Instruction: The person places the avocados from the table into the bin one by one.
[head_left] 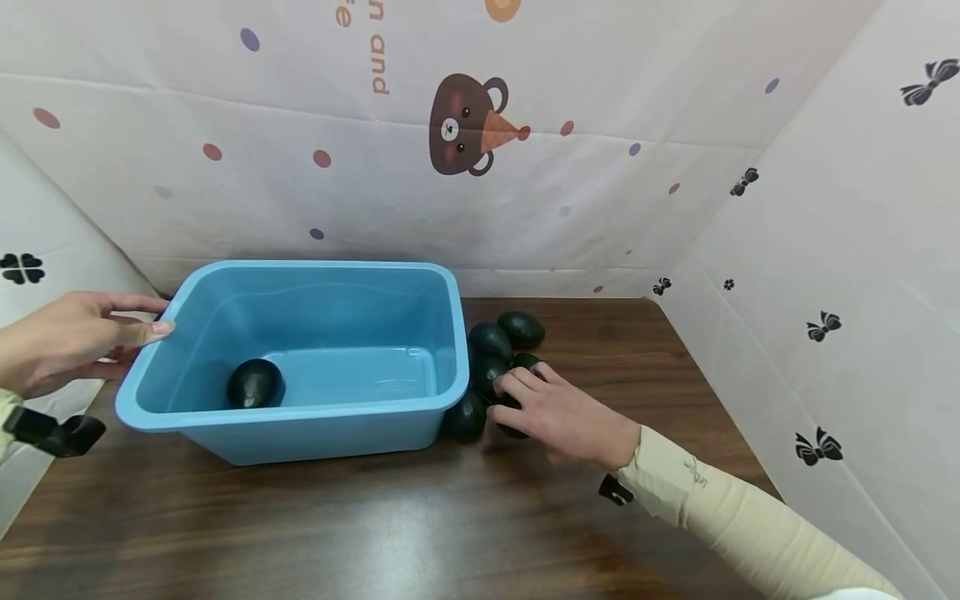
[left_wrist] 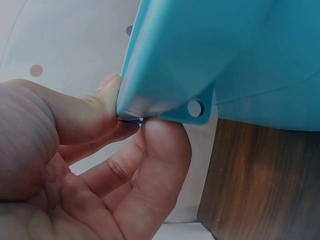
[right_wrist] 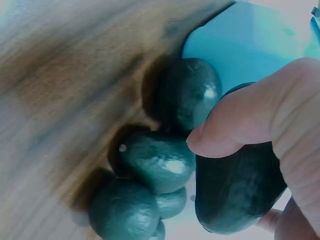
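A blue plastic bin (head_left: 300,437) stands on the wooden table with one dark green avocado (head_left: 255,383) lying inside, left of its middle. My left hand (head_left: 78,337) grips the bin's left rim; in the left wrist view the thumb (left_wrist: 85,112) lies against the outer edge and curled fingers (left_wrist: 167,155) reach under it. Just right of the bin, my right hand (head_left: 558,417) is over a cluster of avocados (head_left: 491,342). In the right wrist view it holds one avocado (right_wrist: 237,192), thumb across the top and fingertips at the far side. Other avocados (right_wrist: 157,160) lie close beside it.
The bin's right wall borders the cluster, with one avocado (head_left: 465,417) against its front right corner. Brown wooden tabletop (head_left: 375,533) extends in front and to the right. White printed sheets (head_left: 360,192) rise behind and at both sides.
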